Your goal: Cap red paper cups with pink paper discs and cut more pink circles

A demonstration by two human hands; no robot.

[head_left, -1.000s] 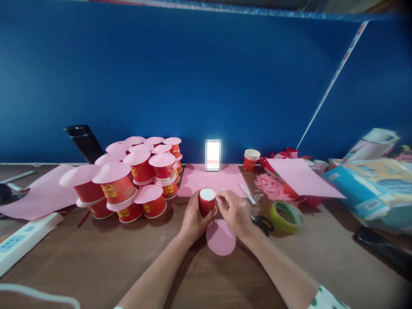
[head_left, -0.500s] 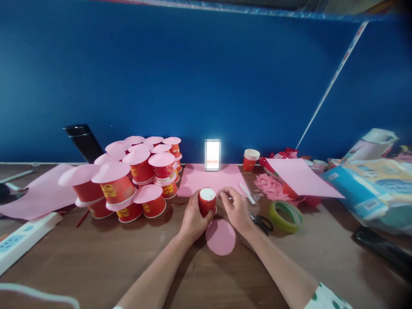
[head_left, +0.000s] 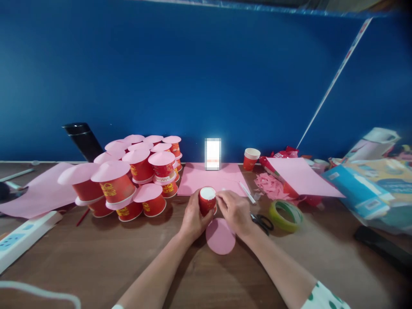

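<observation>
Along the table's (head_left: pixel 128 262) back edge, toward its left corner, inverted red paper cups (head_left: pixel 139 172) are topped with pink paper caps (head_left: pixel 112 171). One uncapped paper cup (head_left: pixel 206 206), mid-table, is grasped by the left hand (head_left: pixel 193 219); the right hand's (head_left: pixel 235 211) fingers are curled at its rim, any grip untellable. A pink disc (head_left: pixel 220 240) is left unattached nearer the front edge; scissors (head_left: pixel 266 222) and tape (head_left: pixel 291 226) are crowded rightward.

Soft, fairly dim light is covering the bench (head_left: pixel 103 262), while a white, pixel-edged screen (head_left: pixel 213 153) is glaring at the centre and haloing the blue wall (head_left: pixel 206 77). The white end of the red cup (head_left: pixel 207 195) is showing brightly. Shadows are lying beneath the forearms (head_left: pixel 280 262). Wide-angle distortion is stretching the edges, the blue package (head_left: pixel 357 189) at right is looking blurred, and the upper right corner is sitting dark.
</observation>
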